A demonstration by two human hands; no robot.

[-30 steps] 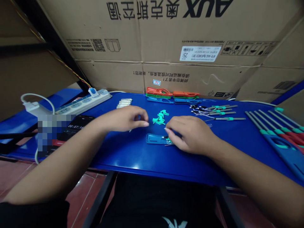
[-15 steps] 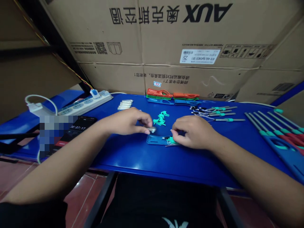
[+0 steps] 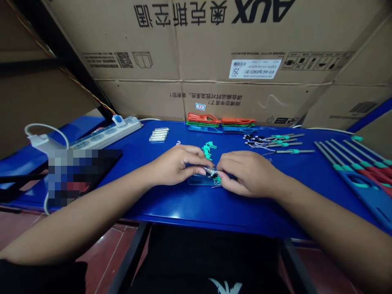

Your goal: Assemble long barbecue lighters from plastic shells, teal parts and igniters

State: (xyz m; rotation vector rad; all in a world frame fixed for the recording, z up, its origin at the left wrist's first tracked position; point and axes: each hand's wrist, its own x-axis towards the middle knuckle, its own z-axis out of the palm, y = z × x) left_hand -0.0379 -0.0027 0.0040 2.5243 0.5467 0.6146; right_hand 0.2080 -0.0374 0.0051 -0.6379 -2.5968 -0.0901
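Note:
My left hand (image 3: 176, 165) pinches a small clear tube with a metal end (image 3: 210, 170) between thumb and fingers. My right hand (image 3: 246, 173) closes on a small green plastic part (image 3: 218, 179), which meets the tube's tip. Both hands hang over a blue plastic holder (image 3: 199, 181), partly hidden by my fingers. Beyond them lies a loose heap of green plastic pieces (image 3: 207, 150). Several small metal tubes (image 3: 157, 134) sit in a row to the left.
The blue table (image 3: 171, 204) also bears stacked orange, green and blue plastic strips (image 3: 203, 119), wired probes with green collars (image 3: 284, 143), long rods in a blue frame (image 3: 358, 171) and a white power strip (image 3: 104, 136). Cardboard boxes (image 3: 199, 61) stand behind.
My hands have come together above the blue holder. The left hand has carried the tube from the left to the right hand's green part, and the right hand has lifted that part.

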